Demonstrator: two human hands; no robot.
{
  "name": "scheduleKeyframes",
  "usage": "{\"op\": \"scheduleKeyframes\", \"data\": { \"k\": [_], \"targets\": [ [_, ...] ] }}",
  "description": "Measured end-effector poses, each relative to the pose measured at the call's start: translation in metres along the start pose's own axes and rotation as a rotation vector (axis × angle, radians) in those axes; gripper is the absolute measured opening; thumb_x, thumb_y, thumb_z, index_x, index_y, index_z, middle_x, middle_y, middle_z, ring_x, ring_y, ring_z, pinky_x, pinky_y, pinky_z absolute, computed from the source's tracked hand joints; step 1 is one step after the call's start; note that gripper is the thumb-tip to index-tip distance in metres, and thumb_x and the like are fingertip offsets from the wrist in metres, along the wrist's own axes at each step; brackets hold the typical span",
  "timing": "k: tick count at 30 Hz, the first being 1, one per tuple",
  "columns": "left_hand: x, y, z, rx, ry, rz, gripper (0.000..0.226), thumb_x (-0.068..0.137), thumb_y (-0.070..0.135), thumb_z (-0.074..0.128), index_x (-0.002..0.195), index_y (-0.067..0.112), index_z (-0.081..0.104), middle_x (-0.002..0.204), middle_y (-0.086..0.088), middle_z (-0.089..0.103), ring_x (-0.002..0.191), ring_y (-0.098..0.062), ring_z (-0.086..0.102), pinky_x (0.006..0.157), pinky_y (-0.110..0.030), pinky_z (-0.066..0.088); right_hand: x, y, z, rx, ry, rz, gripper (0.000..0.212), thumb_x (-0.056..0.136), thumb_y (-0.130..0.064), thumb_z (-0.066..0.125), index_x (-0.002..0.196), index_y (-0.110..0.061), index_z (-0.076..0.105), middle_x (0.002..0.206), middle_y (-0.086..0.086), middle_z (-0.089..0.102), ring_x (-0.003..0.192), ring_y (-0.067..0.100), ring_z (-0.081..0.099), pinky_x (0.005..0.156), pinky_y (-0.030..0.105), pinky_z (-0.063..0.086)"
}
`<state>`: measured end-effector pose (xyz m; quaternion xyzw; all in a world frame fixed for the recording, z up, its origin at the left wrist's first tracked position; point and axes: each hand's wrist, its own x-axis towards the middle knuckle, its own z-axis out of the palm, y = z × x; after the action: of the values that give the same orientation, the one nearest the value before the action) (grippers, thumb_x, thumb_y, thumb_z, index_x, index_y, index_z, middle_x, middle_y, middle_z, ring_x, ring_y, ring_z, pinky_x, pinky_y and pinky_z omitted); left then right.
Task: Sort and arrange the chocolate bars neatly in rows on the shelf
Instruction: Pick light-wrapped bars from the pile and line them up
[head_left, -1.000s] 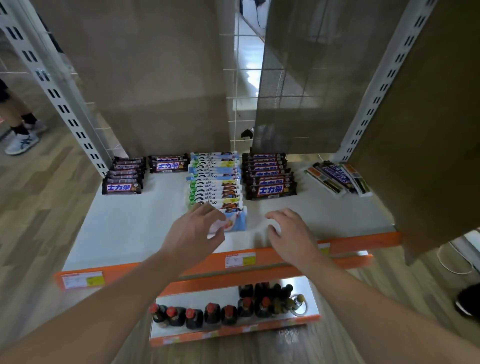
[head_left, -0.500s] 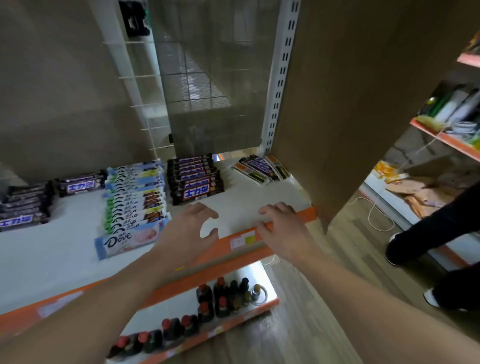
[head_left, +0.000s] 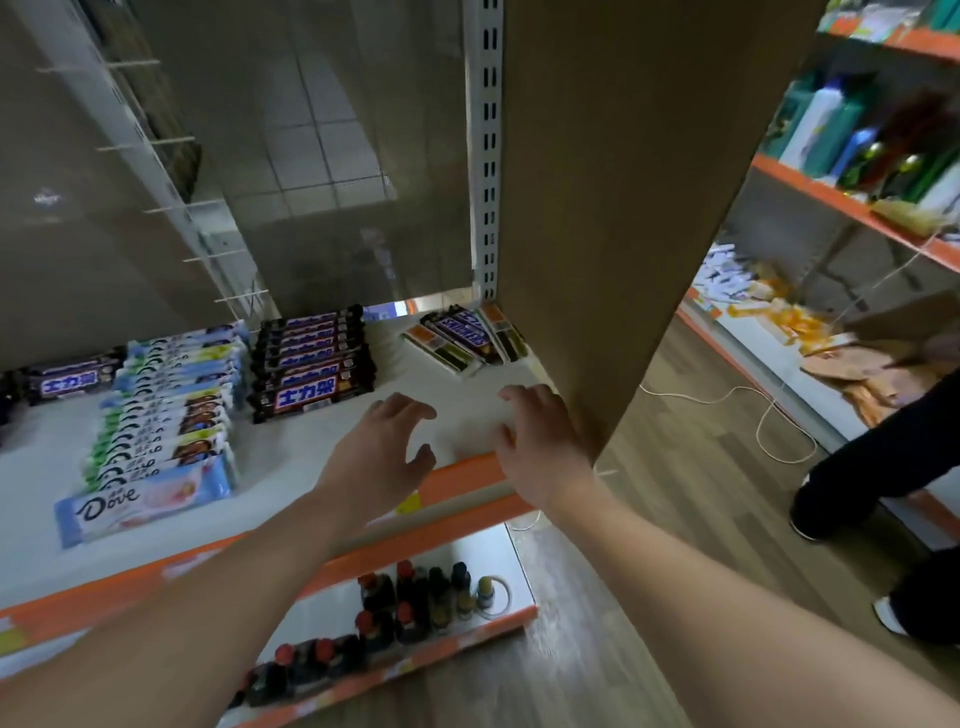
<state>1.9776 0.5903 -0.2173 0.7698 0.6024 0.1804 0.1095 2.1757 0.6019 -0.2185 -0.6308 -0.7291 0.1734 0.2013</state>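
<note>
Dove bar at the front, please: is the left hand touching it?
Apart. The head view shows bare shelf between the left hand and the Dove bar.

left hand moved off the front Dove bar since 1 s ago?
Yes. A second ago the left hand touched the front Dove bar; now it is to the bar's right, apart from it, over bare shelf.

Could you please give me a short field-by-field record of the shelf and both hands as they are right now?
shelf: white top, orange front rim
Dove row: neat column running front to back
dark bar row: neat column, right of the Dove row
loose bars: askew cluster, back right corner
left hand: empty, fingers spread, over the bare front area
right hand: empty, near the front right corner
bottles: small, dark, on the lower shelf
</note>
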Motion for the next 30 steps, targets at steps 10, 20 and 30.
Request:
{"op": "scheduleKeyframes", "data": {
  "k": [10, 20, 30],
  "targets": [
    [0.08, -0.012, 0.034, 0.103, -0.054, -0.071, 0.045, 0.086, 0.013, 0.054, 0.13, 0.021, 0.05, 0.136, 0.002, 0.044, 0.124, -0.019, 0.041, 0.089, -0.035, 0.047, 0.073, 0.004, 0.038, -0.095, 0.128, 0.068, 0.049, 0.091, -0.007, 0.049, 0.138, -0.015, 0.038, 0.142, 0.006, 0.038, 0.127, 0.024, 0.043, 0.095, 0.036, 0.046],
    [0.131, -0.043, 0.064, 0.207, -0.084, 0.102, 0.053, 0.092, 0.029, 0.042, 0.144, 0.027, 0.033, 0.154, 0.003, 0.029, 0.143, -0.018, 0.019, 0.112, -0.046, 0.028, 0.131, 0.024, 0.068, -0.237, 0.286, 0.041, 0.04, 0.087, -0.01, 0.057, 0.127, -0.011, 0.053, 0.13, 0.007, 0.053, 0.122, 0.026, 0.046, 0.094, 0.037, 0.042],
    [0.101, -0.04, 0.05, 0.327, 0.021, 0.28, 0.034, 0.094, 0.046, 0.038, 0.118, 0.035, 0.059, 0.115, 0.01, 0.061, 0.103, -0.018, 0.05, 0.09, -0.037, 0.039, 0.118, 0.02, 0.057, -0.104, 0.28, 0.114, 0.039, 0.088, -0.009, 0.054, 0.126, -0.014, 0.053, 0.118, 0.014, 0.054, 0.114, 0.032, 0.047, 0.094, 0.041, 0.038]
  ]
}}
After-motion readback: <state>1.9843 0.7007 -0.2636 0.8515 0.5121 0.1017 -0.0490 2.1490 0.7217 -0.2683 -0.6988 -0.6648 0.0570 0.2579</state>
